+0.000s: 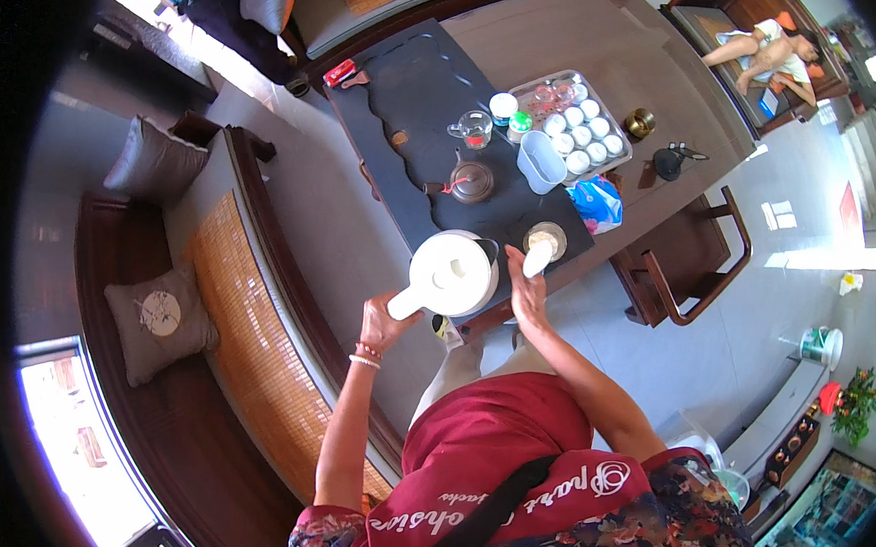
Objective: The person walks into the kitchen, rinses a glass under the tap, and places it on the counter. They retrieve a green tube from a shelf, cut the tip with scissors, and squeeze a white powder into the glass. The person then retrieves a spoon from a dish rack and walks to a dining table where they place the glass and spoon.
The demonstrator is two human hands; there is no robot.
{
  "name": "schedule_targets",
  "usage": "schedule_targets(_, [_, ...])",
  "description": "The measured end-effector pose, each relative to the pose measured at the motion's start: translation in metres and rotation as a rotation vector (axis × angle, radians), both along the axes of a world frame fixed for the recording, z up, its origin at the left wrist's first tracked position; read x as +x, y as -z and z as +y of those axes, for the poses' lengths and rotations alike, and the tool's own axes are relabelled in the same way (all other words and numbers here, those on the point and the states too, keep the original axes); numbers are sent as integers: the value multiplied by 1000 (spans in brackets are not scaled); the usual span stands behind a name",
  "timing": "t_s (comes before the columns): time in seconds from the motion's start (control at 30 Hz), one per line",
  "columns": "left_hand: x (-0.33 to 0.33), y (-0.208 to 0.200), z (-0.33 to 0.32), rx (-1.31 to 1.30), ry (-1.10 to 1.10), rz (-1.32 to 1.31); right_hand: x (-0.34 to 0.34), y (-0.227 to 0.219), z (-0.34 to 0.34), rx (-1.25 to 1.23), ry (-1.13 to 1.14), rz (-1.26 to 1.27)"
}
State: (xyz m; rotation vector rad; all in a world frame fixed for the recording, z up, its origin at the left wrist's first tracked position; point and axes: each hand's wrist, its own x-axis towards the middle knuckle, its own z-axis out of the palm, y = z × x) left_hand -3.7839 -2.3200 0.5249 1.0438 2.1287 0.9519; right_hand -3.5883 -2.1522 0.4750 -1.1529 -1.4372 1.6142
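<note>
My left hand (pixel 389 323) is closed round the handle of a white kettle (pixel 450 273), which is at the near end of a black tea tray. The kettle's dark spout opening points towards my right hand. My right hand (pixel 528 291) has its fingers round a small white oblong thing (pixel 538 259), whose kind I cannot make out. Just past it a round glass bowl (pixel 545 236) stands on the tray's near right corner. A brown teapot (pixel 472 182) with a red cord sits farther up the tray.
The black tray (pixel 399 87) lies on a brown table (pixel 564 29). It carries a glass pitcher (pixel 472 130) and a clear plastic tub (pixel 541 162). Beside them a metal tray (pixel 622 155) holds several white cups. A wooden chair (pixel 675 261) stands right; a bench (pixel 252 313) left. A person (pixel 768 53) reclines far right.
</note>
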Motion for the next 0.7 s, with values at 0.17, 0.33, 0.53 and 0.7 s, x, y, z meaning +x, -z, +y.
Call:
schedule_targets(0.17, [16,16,-7,57,-73,-98,-45,11,4,-415,194,94])
schedule_targets(0.33, [16,24,-9,97,-65,-91,-52,22,-1,-227,219,54])
schedule_targets(0.53, [16,25,-7,120,-55,-130,-49,26,0,-192,223,-9])
schedule_targets(0.7, [20,17,-6,111,-77,-165,-50,16,-4,-206,236,15])
